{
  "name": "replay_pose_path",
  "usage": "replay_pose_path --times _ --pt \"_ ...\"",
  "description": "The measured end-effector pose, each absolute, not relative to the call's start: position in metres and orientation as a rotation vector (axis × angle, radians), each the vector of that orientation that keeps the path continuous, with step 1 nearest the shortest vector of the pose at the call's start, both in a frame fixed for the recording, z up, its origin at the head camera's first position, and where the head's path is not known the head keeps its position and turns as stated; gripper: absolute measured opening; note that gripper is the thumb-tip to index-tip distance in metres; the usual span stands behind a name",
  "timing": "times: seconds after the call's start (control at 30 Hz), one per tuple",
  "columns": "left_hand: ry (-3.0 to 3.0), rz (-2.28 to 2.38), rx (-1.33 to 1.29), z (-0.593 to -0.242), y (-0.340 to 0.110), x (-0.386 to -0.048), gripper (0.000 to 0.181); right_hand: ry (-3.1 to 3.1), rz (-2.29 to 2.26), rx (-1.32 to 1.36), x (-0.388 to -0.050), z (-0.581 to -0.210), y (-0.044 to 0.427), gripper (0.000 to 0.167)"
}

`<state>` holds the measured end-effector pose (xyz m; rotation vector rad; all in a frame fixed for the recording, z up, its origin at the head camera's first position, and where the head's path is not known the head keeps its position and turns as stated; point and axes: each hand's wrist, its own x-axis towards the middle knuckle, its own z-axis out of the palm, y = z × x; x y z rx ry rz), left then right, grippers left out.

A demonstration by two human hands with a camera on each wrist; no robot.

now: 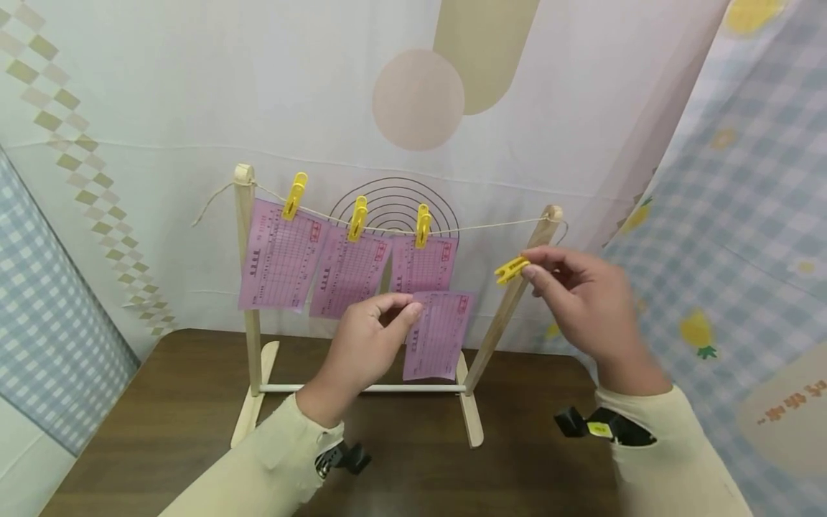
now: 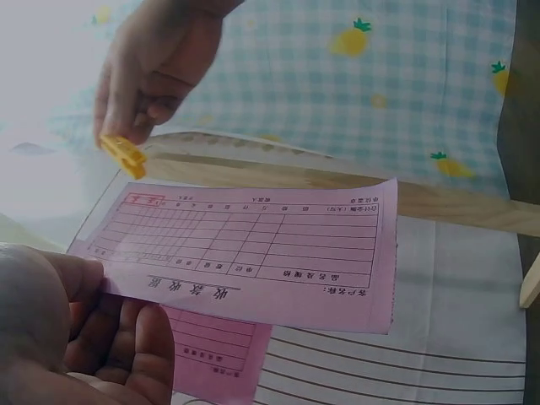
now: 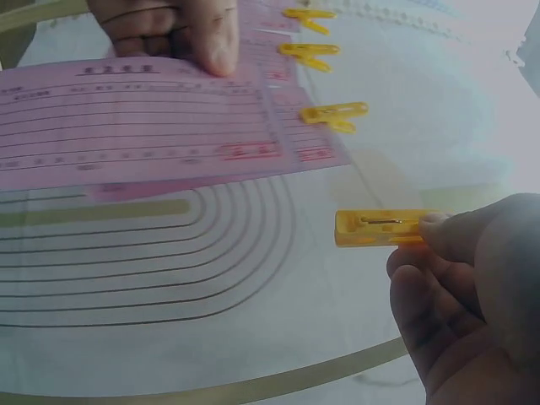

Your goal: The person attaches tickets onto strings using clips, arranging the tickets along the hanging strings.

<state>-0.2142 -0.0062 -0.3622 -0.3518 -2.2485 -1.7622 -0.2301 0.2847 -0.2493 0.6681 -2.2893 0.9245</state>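
Between thumb and fingers my left hand point(image 1: 368, 348) pinches a pink receipt slip point(image 1: 439, 337) by its upper left corner. That slip hangs in front of the lowest part of another pink slip point(image 1: 423, 262). My right hand point(image 1: 584, 301) holds a yellow clothespin point(image 1: 512, 269) near the right post, apart from the slip. In the right wrist view the clothespin point(image 3: 380, 228) lies sideways between thumb and fingertips. Three slips hang from a thin string point(image 1: 491, 226), each under its own yellow clothespin point(image 1: 423, 226).
The string runs between two wooden posts point(image 1: 497, 327) joined below by a white rod point(image 1: 413, 388). Flat wooden feet point(image 1: 472, 420) stand on a brown table point(image 1: 517, 445). Behind hangs a patterned cloth point(image 1: 258, 86), with a checked curtain point(image 1: 730, 215) at the right.
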Motion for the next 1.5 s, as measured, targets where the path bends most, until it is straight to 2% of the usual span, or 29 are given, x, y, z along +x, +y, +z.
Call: replay_pose_path --times 0.37,0.63,1.5 --pt "-2.229 -1.785 -0.389 -0.345 0.017 -0.224 0.031 -2.348 0.795 0.619 -0.244 -0.183 0.273 0.012" --pt "-2.283 -1.74 -0.377 -0.332 0.028 -0.235 0.028 -2.528 0.815 0.52 -0.256 -0.154 0.261 0.016" --pt "-2.195 -1.692 -0.341 -0.322 0.05 -0.244 0.028 -2.7 0.913 0.516 -0.259 -0.166 0.257 0.017"
